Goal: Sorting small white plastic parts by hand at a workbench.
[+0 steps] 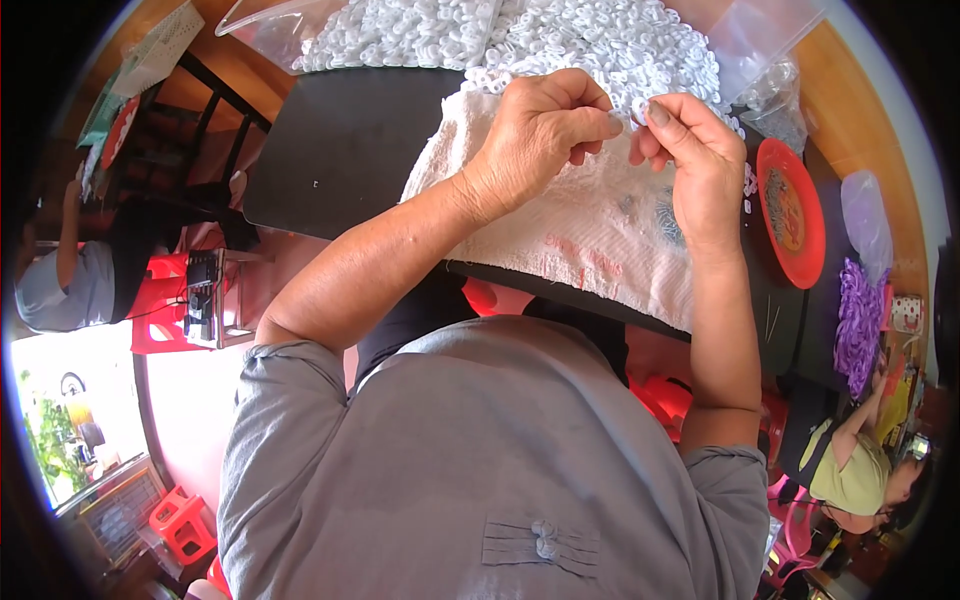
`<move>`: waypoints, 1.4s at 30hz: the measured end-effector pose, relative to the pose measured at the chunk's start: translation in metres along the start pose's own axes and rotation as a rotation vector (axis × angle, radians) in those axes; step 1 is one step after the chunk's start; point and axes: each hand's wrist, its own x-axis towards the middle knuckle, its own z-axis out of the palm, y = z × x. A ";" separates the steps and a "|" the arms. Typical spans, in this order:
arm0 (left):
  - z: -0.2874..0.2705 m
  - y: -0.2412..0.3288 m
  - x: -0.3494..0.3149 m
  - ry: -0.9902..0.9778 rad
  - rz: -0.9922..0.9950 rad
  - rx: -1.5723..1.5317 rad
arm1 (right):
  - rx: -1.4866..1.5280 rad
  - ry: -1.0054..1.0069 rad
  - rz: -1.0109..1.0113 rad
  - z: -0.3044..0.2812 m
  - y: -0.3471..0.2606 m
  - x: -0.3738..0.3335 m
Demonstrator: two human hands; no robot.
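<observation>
Over a white towel (560, 235), both my hands are raised close together with the fingertips a little apart. My right hand (708, 165) pinches a small white ring-like plastic piece (640, 108) between thumb and forefinger. The fingers of my left hand (550, 135) are closed in a pinch, and what they hold, if anything, is too small to make out. Just beyond the hands spreads a large heap of similar white plastic pieces (610, 45). A small pile of thin grey metal bits (668, 222) lies on the towel beside my right wrist.
A red plate (808, 250) with small metal bits stands at the right on the black table (340, 140). Clear plastic bags (775, 105) and purple strands (858, 320) lie further right. Other people sit at the left (70, 285) and right (850, 465). A red stool (183, 525) stands lower left.
</observation>
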 end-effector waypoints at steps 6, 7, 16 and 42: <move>0.000 0.001 0.000 -0.013 -0.017 0.036 | -0.106 -0.074 -0.021 -0.001 0.002 0.000; 0.000 0.001 0.000 -0.018 -0.013 0.038 | -0.121 -0.086 -0.014 -0.001 0.002 -0.001; 0.001 0.000 0.000 -0.042 0.012 0.011 | 0.034 -0.138 0.056 -0.006 0.004 0.003; -0.001 0.002 0.001 -0.029 -0.018 0.034 | -0.056 -0.035 -0.022 -0.003 0.004 -0.001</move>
